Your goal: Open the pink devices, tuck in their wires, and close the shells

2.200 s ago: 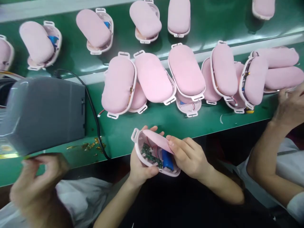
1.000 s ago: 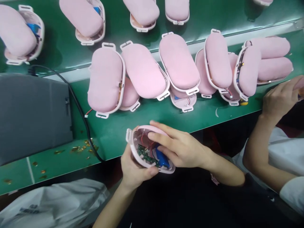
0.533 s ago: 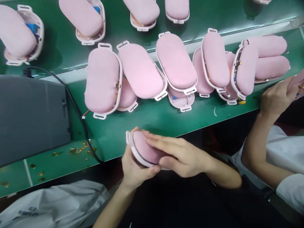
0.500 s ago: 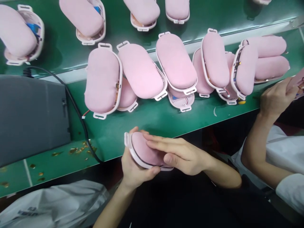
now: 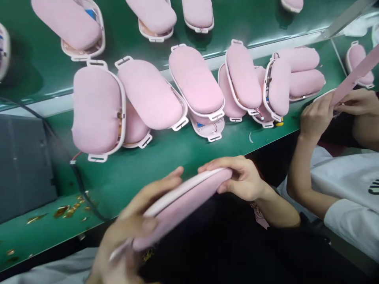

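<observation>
In front of my body I hold a pink, padded oval casing [image 5: 183, 203] with a white rim and strap loops. It is turned on edge, its pink face toward me and its pale rim uppermost. My left hand [image 5: 130, 225] wraps around the near left end, slightly blurred, thumb on the pink side. My right hand [image 5: 241, 177] pinches the far right end, with the thumb on the pink face and fingers over the rim. The casing's other side is hidden from me.
Similar pink casings [image 5: 197, 79] lie in a row on the green table [image 5: 166, 152], several with parts showing inside. More stand on the far strip. A grey box [image 5: 23, 169], a black cable [image 5: 83, 193] and gold scraps [image 5: 65, 211] are at left. A co-worker's hands [image 5: 318, 118] hold a pink piece at right.
The casing has turned from face up to on edge and now reaches nearer to me. My right hand has gone from lying on its pink face to gripping its end. The view has shifted right.
</observation>
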Demonstrator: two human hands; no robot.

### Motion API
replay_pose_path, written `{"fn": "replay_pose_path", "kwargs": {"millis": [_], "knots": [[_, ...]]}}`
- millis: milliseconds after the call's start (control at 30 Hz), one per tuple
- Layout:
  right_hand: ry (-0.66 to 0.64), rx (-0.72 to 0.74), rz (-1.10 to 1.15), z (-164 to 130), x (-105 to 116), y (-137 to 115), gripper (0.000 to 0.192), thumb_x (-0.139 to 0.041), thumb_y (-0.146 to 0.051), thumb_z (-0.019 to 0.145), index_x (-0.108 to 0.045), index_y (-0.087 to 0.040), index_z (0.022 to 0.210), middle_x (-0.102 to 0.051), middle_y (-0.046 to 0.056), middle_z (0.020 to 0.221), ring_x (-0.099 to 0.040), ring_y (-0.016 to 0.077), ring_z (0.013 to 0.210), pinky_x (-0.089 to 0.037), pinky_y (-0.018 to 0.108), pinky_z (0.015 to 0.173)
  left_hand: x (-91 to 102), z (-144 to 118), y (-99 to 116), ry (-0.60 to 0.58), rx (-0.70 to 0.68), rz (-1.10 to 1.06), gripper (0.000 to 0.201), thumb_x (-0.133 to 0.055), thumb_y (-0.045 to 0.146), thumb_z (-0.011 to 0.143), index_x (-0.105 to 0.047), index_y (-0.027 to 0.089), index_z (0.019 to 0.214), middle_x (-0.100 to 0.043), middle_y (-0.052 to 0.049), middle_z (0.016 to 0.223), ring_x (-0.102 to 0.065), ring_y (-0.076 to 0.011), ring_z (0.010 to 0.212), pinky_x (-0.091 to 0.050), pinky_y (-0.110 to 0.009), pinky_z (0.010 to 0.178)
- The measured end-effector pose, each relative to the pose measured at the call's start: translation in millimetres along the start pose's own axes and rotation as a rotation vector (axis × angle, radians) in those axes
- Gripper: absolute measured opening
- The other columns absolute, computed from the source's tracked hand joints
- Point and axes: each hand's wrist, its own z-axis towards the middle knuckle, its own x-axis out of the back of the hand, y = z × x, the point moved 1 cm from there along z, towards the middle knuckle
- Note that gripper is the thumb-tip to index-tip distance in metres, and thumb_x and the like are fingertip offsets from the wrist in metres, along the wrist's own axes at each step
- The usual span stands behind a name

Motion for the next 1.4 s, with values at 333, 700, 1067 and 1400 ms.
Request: {"fn": "replay_pose_path", "kwargs": {"millis": [333, 700, 1067, 1400], "knots": [[0.032, 0.369, -0.848, 11, 1, 16, 0.065, -0.082, -0.051, 0.095, -0.062, -0.011, 0.143, -0.060, 0.019, 0.151, -0.056, 0.0234, 0.150, -0.056, 0.043, 0.126, 8.1, 34, -42, 0.374, -0.055, 0.335, 0.026, -0.083, 0.029, 0.093, -0.087, 0.023, 0.118, -0.084, -0.001, 0.109, -0.080, -0.0135, 0.091, -0.061, -0.015, 0.084], [-0.105, 0.014, -0.619, 16, 11, 15, 0.072, -0.069, -0.070, 0.099, -0.074, -0.013, 0.142, -0.073, 0.008, 0.136, -0.074, 0.0120, 0.126, -0.058, 0.017, 0.112, -18.6, 40, -41, 0.187, 0.151, -0.427, 0.084, -0.100, 0.049, 0.076, -0.068, 0.029, 0.150, -0.069, -0.015, 0.151, -0.073, -0.0275, 0.135, -0.065, -0.036, 0.112], [-0.303, -0.344, -0.519, 43, 19, -9, 0.062, -0.061, -0.066, 0.106, -0.082, -0.012, 0.129, -0.071, 0.000, 0.087, -0.056, -0.0001, 0.073, -0.039, 0.009, 0.068, -28.9, 41, -48, 0.460, 0.268, -0.390, 0.093, -0.104, 0.066, 0.056, -0.079, 0.022, 0.134, -0.081, -0.009, 0.109, -0.074, -0.0416, 0.129, -0.062, -0.058, 0.118], [-0.179, -0.328, -0.360, 41, 23, 2, 0.070, -0.067, -0.073, 0.099, -0.082, -0.012, 0.128, -0.077, 0.006, 0.111, -0.072, 0.0062, 0.093, -0.052, 0.010, 0.082, -27.0, 43, -47, 0.465, 0.167, -0.433, 0.093, -0.108, 0.058, 0.057, -0.080, 0.016, 0.134, -0.082, -0.005, 0.109, -0.079, -0.0163, 0.093, -0.066, -0.021, 0.096]]}}
